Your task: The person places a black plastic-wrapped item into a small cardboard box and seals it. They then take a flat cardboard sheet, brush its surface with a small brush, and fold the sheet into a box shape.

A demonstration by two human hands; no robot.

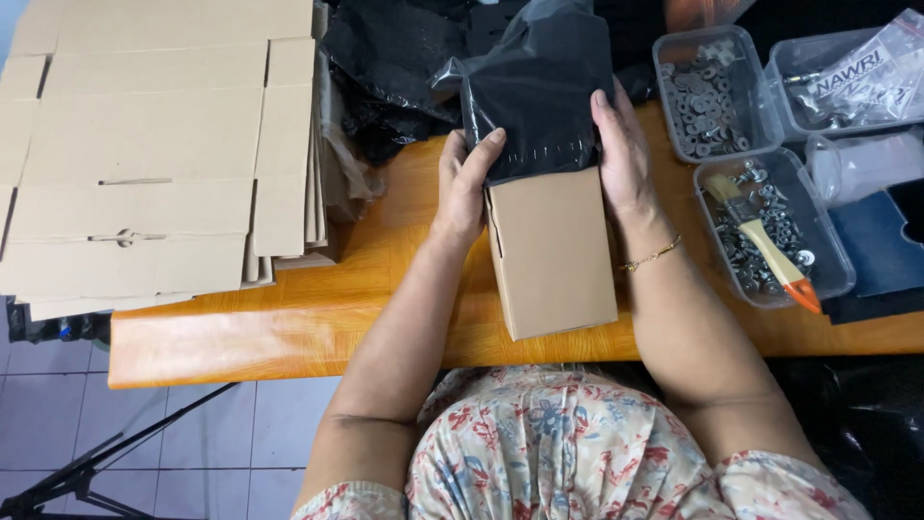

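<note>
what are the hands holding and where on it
Both hands hold the black bag over the box: left hand on the bag's left edge, right hand on its right edge.

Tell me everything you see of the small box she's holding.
The box is plain brown cardboard, small and oblong, lying on the orange table near its front edge. A black plastic bag covers its far end. The left hand and right hand grip the bag at the box's two sides.
</note>
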